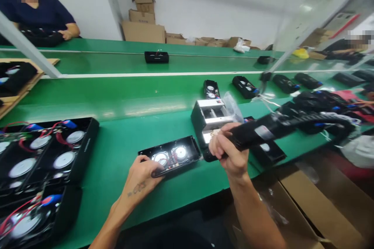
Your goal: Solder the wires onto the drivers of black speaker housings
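My left hand [144,173] grips the left end of an open black speaker housing [188,157], thumb over its near edge. Two round silver-white speaker drivers [179,153] and thin wires show inside it. In my right hand [230,149] is a black electric screwdriver [257,130], held nearly level, its ribbed cable running off to the right. The fingers wrap its front end, and its tip cannot be made out. Just behind that hand stands a black and silver screw feeder [213,114].
Several open housings with red wires [66,144] are stacked at left. More black housings [245,86] line the green conveyor [125,93]. A cable heap [321,105] and a cardboard box [318,206] lie right. A co-worker [43,15] sits across; metal posts [32,46] rise between.
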A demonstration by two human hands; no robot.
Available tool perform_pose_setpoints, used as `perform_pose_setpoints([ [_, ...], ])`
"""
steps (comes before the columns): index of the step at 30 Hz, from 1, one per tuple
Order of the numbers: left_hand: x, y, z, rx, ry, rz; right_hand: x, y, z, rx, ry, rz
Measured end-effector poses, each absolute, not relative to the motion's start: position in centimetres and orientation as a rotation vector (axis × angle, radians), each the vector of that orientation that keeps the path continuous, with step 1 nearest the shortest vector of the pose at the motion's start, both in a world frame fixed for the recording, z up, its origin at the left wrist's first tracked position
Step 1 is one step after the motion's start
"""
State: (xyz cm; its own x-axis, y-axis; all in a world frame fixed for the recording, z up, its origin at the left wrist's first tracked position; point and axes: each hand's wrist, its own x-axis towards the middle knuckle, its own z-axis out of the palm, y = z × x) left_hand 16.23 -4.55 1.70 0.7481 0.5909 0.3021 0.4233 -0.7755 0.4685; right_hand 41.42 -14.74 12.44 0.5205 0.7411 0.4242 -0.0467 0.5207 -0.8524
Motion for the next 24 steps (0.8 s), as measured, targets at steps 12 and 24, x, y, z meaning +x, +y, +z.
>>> perform_pose_setpoints([
  [12,16.7,-5.0,2.3,2.454,0.715,0.6,32.1,-11.0,10.6,-0.747,-1.038,0.875],
  [24,16.6,-5.0,1.9,2.43,0.719,0.618,31.4,-10.7,9.4,-1.034,-1.224,0.708],
])
